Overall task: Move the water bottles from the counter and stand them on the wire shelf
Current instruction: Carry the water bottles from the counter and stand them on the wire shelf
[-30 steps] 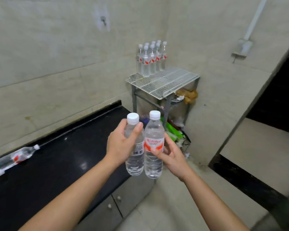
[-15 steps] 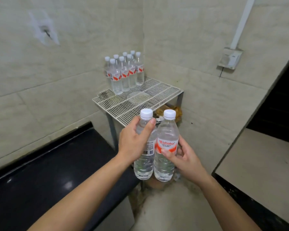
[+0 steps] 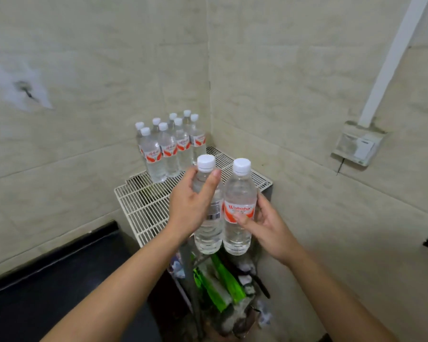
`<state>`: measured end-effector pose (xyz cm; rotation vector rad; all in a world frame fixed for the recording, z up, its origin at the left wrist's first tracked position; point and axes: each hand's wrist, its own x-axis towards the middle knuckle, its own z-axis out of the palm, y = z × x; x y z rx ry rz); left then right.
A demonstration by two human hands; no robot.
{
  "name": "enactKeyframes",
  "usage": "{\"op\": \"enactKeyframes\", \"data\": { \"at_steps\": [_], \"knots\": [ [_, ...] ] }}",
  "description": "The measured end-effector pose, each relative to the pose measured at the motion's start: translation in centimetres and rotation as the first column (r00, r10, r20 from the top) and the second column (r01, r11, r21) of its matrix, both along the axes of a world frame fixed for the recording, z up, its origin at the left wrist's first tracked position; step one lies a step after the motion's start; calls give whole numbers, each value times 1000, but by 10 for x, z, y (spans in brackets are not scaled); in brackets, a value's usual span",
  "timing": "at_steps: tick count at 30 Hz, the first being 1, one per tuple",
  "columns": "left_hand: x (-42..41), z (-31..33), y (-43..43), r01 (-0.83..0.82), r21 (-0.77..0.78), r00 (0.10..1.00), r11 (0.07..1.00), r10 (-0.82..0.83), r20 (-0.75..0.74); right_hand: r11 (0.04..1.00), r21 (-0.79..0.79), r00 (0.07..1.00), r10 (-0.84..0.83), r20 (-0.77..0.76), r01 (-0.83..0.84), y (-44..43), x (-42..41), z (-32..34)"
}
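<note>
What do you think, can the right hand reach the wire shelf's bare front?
Probably yes: the right hand, gripping a bottle, is close to the wire shelf; the standing bottles fill only its back corner.

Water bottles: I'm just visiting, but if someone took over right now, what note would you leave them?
Left hand: grips the barcode bottle, upright.
Right hand: holds the red-label bottle beside it, upright.
Both are in the air at the front of the wire shelf.
Done: eight bottles stand in the shelf's back corner.
Left: stand these two on the shelf, then check the counter, mostly out of view, for more.
</note>
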<state>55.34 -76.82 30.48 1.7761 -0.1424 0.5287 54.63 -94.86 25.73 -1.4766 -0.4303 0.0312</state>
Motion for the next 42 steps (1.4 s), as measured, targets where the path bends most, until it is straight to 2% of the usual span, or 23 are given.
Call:
{"op": "enactKeyframes", "data": {
  "at_steps": [6,9,16,19,24,28,32,33,36,37,40,42],
  "knots": [
    [60,-8,-10,-130,-194,991,972,124,-42,983,-100,985,160,68,-153,-6,105,-11],
    [78,-10,-3,-198,-213,980,957,185,-78,963,-134,970,241,46,-233,1,149,-16],
    [115,-21,38,-405,-298,914,865,377,-147,915,-36,914,398,-76,-401,50,234,-21],
    [130,-27,65,-423,-311,905,851,384,-181,898,-64,900,431,-74,-435,81,249,-29],
    [171,-40,126,-402,-353,913,845,339,-228,881,-221,907,416,-57,-418,135,274,-40],
    [207,-53,164,-382,-333,917,862,307,-256,868,-336,928,366,-64,-366,171,293,-40],
    [237,-58,182,-328,-307,939,893,272,-212,888,-307,939,336,-72,-341,195,311,-37],
    [241,-64,183,-321,-273,940,907,269,-211,890,-317,943,327,-56,-327,196,315,-39],
    [242,-89,186,-395,39,878,918,390,-278,856,-447,953,303,26,-260,193,324,-55],
    [241,-94,185,-396,87,868,914,404,-289,840,-491,957,287,45,-229,190,328,-62],
    [239,-111,179,-335,95,886,937,348,-305,775,-601,964,266,29,-196,181,344,-79],
    [233,-127,173,-343,81,880,936,350,-320,759,-599,950,313,-9,-256,175,353,-87]
  ]
}}
